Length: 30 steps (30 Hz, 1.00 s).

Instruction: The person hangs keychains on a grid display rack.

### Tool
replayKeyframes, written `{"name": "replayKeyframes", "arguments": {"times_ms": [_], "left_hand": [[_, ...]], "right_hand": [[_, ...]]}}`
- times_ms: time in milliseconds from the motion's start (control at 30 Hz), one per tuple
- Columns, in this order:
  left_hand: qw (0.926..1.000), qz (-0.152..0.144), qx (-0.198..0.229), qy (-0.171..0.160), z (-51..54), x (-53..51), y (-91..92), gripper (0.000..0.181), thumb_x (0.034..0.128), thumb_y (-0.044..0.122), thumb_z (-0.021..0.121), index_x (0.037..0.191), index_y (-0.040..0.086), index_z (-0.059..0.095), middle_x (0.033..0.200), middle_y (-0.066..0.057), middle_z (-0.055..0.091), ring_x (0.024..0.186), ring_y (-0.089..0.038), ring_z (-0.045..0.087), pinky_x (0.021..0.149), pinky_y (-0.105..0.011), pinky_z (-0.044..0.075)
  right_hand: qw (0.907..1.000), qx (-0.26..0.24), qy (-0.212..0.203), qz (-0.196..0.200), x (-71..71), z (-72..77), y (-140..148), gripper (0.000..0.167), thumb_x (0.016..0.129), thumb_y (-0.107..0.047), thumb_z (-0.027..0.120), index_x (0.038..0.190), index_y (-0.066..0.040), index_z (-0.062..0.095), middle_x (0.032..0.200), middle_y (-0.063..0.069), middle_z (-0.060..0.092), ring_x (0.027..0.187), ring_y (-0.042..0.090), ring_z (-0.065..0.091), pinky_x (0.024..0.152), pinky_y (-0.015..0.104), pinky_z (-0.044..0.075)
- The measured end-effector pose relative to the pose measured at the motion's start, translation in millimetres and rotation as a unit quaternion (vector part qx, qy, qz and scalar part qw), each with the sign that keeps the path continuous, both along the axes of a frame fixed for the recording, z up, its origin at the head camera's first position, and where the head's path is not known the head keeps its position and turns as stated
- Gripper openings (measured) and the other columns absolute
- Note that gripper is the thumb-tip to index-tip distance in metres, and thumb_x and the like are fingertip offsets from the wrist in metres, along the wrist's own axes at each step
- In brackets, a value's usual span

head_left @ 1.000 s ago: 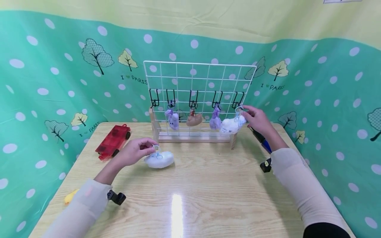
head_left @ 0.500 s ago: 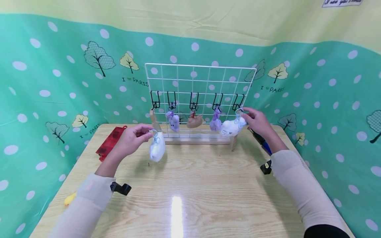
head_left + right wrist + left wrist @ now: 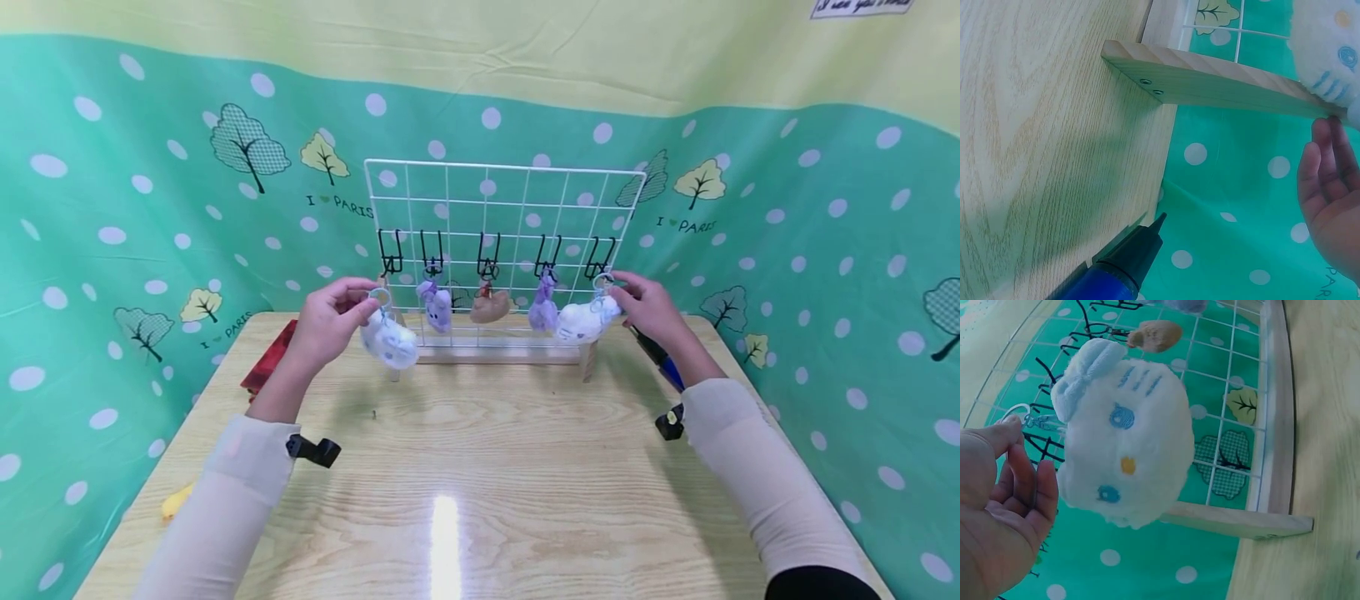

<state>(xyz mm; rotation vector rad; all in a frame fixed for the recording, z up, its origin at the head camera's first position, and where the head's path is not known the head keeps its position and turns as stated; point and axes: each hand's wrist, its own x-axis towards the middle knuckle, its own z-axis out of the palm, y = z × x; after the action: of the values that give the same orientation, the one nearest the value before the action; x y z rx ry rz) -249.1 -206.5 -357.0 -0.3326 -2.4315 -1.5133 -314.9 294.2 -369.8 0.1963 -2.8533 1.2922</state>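
Observation:
In the head view my left hand (image 3: 330, 321) pinches the ring of a white plush keychain (image 3: 390, 342), held up in front of the rack's left end, near the leftmost black hook (image 3: 392, 264). The left wrist view shows the plush's face, with blue eyes, an orange nose and a pale blue bow (image 3: 1088, 375). Over on the right, my right hand (image 3: 652, 308) pinches the ring of a second white plush keychain (image 3: 581, 323) at the rightmost black hook (image 3: 597, 269). Whether that ring sits on the hook I cannot tell.
The white wire rack on a wooden base (image 3: 498, 355) bears a purple plush (image 3: 437, 308), a brown plush (image 3: 490, 306) and another purple plush (image 3: 543, 312). A red toy car (image 3: 270, 362), a yellow object (image 3: 177, 502) and a blue-and-black pointed tool (image 3: 1110, 275) lie on the table.
My left hand has lifted its white plush off the table and carried it up towards the leftmost hook. The right hand stays at the rightmost hook with its plush.

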Motion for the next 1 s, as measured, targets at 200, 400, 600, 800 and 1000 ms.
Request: {"name": "replayKeyframes", "arguments": {"times_ms": [200, 400, 600, 800, 1000], "left_hand": [[0.9998, 0.016, 0.012, 0.010, 6.5, -5.2, 3.4, 0.031, 0.1005, 0.023, 0.066, 0.127, 0.008, 0.067, 0.097, -0.005, 0.065, 0.076, -0.013, 0.061, 0.065, -0.016, 0.055], [0.9995, 0.031, 0.009, 0.000, 10.9, -9.1, 5.3, 0.031, 0.1007, 0.027, 0.066, 0.126, 0.010, 0.068, 0.098, -0.005, 0.064, 0.077, -0.013, 0.062, 0.068, -0.022, 0.058], [0.9995, 0.029, 0.010, -0.006, 13.7, -12.9, 7.3, 0.031, 0.1005, 0.027, 0.066, 0.127, 0.011, 0.067, 0.103, -0.009, 0.066, 0.086, -0.020, 0.063, 0.073, -0.018, 0.060], [0.9994, 0.033, 0.000, -0.013, 12.8, -16.0, 7.6, 0.032, 0.1001, 0.030, 0.067, 0.127, 0.012, 0.067, 0.100, -0.008, 0.065, 0.085, -0.026, 0.062, 0.069, -0.017, 0.057], [0.9992, 0.032, -0.009, -0.023, 10.7, -19.4, 7.6, 0.032, 0.1010, 0.030, 0.065, 0.128, 0.012, 0.067, 0.103, -0.011, 0.066, 0.089, -0.029, 0.063, 0.070, -0.017, 0.057]], "right_hand": [[0.9999, -0.008, 0.009, 0.001, -1.8, -2.5, 2, 0.056, 0.107, -0.046, 0.047, 0.157, -0.022, 0.041, 0.120, 0.018, 0.062, 0.084, 0.026, 0.061, 0.075, 0.039, 0.061], [0.9999, -0.013, 0.006, 0.003, -2.7, -2.8, 2, 0.056, 0.107, -0.047, 0.047, 0.157, -0.023, 0.041, 0.121, 0.019, 0.061, 0.087, 0.024, 0.060, 0.081, 0.049, 0.061], [0.9999, -0.011, 0.005, 0.004, -3.7, -2.6, 2, 0.056, 0.107, -0.046, 0.047, 0.157, -0.022, 0.041, 0.122, 0.019, 0.061, 0.089, 0.025, 0.060, 0.080, 0.046, 0.061], [0.9999, -0.009, 0.004, 0.005, -3.5, -2.1, 1, 0.057, 0.107, -0.047, 0.046, 0.157, -0.022, 0.040, 0.121, 0.018, 0.061, 0.090, 0.025, 0.060, 0.080, 0.046, 0.061], [1.0000, -0.006, 0.005, 0.002, -1.6, -1.8, 0, 0.056, 0.107, -0.046, 0.045, 0.158, -0.022, 0.039, 0.121, 0.018, 0.060, 0.090, 0.024, 0.060, 0.077, 0.039, 0.061]]}}
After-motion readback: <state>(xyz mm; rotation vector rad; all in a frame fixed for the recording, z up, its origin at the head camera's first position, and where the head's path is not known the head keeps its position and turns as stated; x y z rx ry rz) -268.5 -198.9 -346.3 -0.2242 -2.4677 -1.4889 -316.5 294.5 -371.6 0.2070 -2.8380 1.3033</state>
